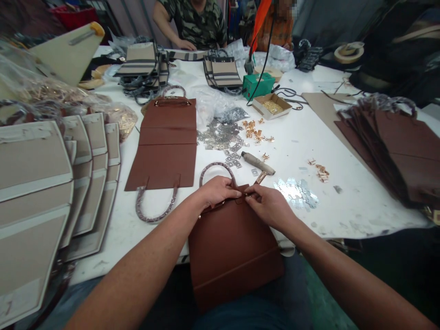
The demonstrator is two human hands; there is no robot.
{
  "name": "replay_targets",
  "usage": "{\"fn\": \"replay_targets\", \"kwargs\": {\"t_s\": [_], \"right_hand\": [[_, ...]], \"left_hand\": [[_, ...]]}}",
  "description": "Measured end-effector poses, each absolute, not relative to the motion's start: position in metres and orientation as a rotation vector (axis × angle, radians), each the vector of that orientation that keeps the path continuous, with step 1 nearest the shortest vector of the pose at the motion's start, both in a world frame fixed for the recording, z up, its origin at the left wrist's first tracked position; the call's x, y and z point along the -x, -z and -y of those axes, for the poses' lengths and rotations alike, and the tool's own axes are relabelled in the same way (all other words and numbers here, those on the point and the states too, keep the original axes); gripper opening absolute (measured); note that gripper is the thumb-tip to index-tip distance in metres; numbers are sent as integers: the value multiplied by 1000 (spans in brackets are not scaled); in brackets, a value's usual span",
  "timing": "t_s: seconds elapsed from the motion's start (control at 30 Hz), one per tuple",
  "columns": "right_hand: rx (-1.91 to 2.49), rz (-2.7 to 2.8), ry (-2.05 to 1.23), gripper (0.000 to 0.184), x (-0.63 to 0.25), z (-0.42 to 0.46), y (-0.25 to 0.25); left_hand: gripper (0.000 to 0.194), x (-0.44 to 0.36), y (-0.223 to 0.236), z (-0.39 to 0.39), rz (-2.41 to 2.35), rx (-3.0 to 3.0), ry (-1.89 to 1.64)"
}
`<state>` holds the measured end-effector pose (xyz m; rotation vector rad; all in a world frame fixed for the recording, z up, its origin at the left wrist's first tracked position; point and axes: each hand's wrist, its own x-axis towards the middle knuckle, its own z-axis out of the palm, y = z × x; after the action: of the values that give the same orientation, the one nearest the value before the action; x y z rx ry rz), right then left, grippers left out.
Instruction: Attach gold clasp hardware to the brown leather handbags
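A brown leather bag panel (233, 247) hangs over the table's front edge onto my lap, with a plastic-wrapped handle (216, 166) at its top. My left hand (218, 190) is closed on the panel's upper edge beside the handle. Close by on the right, the fingers of my right hand (270, 205) pinch a small gold-coloured metal fitting at the same edge. Part of it is hidden by the fingers. Just beyond that hand, a gold clasp piece (261, 178) sticks up. A grey-wrapped tool (257, 163) lies behind it on the table.
Another brown bag panel (168, 160) lies left of centre. Flat metal plates (223, 135), gold fittings (253, 130) and a small box (272, 106) sit mid-table. Stacked panels stand left (30, 183) and right (405, 146). A green box (257, 85) is behind; people are across the table.
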<state>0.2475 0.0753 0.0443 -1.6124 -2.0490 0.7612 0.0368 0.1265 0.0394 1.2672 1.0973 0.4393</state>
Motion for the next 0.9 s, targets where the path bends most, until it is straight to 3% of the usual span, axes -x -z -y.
{"fn": "replay_targets", "kwargs": {"t_s": [0.57, 0.9], "right_hand": [[1611, 2282, -896, 10, -248, -92, -61], [1596, 2014, -1057, 8, -242, -88, -43]], "left_hand": [[24, -35, -23, -122, -956, -1172, -501], [30, -32, -24, -120, -946, -1238, -533]]}}
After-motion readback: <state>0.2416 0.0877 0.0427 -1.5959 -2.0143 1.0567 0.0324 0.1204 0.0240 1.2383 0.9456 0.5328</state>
